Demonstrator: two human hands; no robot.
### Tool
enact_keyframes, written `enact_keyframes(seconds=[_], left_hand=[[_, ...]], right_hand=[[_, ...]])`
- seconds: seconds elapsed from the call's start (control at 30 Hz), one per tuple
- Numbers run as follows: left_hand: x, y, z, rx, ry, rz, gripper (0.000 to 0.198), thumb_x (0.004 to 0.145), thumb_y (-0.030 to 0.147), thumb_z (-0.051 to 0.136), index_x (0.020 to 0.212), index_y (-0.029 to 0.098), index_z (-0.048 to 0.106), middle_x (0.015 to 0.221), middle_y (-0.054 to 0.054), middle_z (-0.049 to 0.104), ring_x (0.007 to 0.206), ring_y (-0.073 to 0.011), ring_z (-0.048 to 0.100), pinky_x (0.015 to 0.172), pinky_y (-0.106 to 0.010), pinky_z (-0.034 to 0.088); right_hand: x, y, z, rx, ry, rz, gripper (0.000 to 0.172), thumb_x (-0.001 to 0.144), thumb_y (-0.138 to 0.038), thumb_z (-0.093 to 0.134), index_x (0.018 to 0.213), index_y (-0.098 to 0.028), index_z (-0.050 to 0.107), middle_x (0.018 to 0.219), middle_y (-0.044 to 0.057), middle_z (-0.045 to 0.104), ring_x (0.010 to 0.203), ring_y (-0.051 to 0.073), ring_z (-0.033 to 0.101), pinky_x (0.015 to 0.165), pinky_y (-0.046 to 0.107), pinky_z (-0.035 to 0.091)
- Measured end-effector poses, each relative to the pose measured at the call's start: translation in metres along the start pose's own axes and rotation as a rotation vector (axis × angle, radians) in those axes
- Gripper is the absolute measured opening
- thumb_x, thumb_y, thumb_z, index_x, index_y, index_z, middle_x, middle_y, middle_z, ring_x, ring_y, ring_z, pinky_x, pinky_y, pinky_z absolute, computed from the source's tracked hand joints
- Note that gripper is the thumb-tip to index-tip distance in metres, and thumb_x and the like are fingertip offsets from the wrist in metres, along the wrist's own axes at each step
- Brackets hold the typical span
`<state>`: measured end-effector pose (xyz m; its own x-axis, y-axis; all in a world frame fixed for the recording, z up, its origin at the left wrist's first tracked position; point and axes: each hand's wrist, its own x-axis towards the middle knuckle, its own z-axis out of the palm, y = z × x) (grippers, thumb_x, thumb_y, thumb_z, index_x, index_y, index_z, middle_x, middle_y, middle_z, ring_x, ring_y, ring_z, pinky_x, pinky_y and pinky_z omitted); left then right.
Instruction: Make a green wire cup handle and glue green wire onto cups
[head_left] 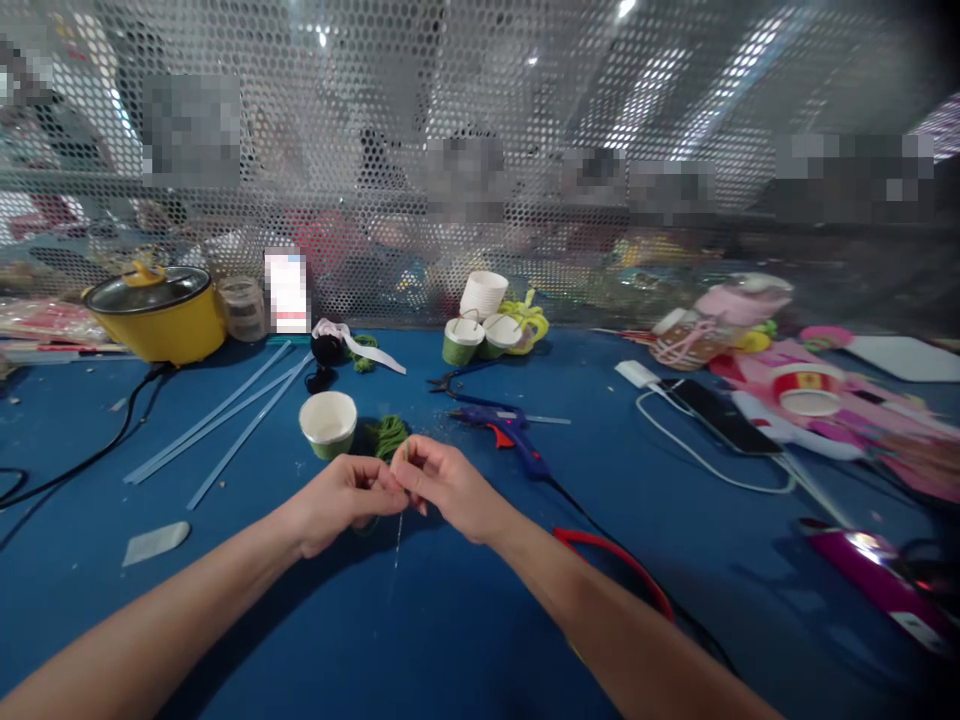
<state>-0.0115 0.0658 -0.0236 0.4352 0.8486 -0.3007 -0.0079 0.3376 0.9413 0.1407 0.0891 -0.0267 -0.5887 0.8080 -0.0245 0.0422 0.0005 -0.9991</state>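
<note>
Just behind the fingertips lies a bundle of green yarn (388, 436). My left hand (356, 497) is closed, thumb and fingers pinched together, with a bit of green strand below it. My right hand (442, 485) meets it fingertip to fingertip, also pinching; a sliver of green yarn shows at its fingers. Beneath the fingers hangs a thin shiny thread (398, 540), possibly a string of glue. To the left of the bundle stands a white paper cup (328, 425) with green yarn around its lower part. The exact grip between the fingertips is mostly hidden.
A blue glue gun (499, 420) and pliers (450, 383) lie right of centre. Behind are two small green-wrapped cups (463, 340) and stacked white cups (484, 293). Glue sticks (217, 420) and a yellow electric pot (161, 315) are left; a phone (720, 415) with cable lies right.
</note>
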Motion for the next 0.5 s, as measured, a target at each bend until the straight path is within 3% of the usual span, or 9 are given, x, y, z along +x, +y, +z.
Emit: enact_keyframes(seconds=[0.5], left_hand=[[0.0014,-0.0009,-0.0016,0.084,0.037,0.021,0.022,0.063,0.031,0.065,0.062,0.013,0.052,0.046,0.009,0.034,0.044,-0.0039,0.025,0.044,-0.022,0.016]], right_hand=[[0.0021,0.0046,-0.0007,-0.233,0.170,0.000,0.033,0.073,-0.042,0.056,0.059,-0.018,0.039,0.049,-0.007,0.035,0.044,0.005,0.031,0.041,0.020,0.024]])
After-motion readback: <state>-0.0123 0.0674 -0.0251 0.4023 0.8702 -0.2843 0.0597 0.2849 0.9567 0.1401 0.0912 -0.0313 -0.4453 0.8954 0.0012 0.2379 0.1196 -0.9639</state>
